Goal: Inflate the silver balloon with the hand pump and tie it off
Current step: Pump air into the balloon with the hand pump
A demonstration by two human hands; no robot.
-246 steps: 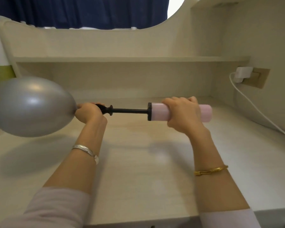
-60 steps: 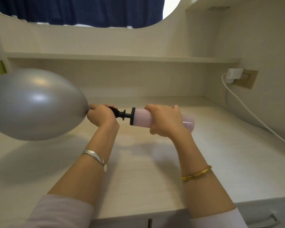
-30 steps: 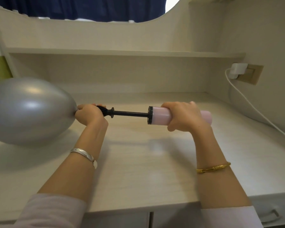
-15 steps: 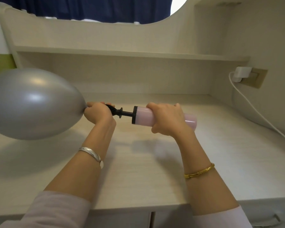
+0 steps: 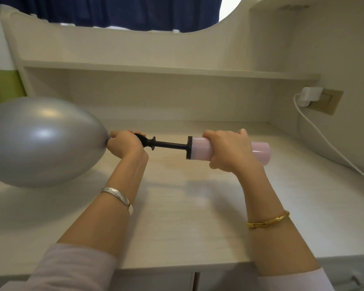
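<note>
A large inflated silver balloon hangs over the left part of the desk, its neck pointing right. My left hand is closed around the balloon's neck and the black nozzle end of the hand pump, so the neck itself is hidden. The pump's black rod is drawn out between my hands. My right hand grips the pink pump barrel and holds it level above the desk.
The pale wooden desk has a low shelf along its back. A white charger sits in a wall socket at right, its cable running down the right side. Drawer fronts lie under the front edge.
In the last half second my right hand has pulled the pink barrel to the right, baring the black rod. The balloon and my left hand stay in place.
</note>
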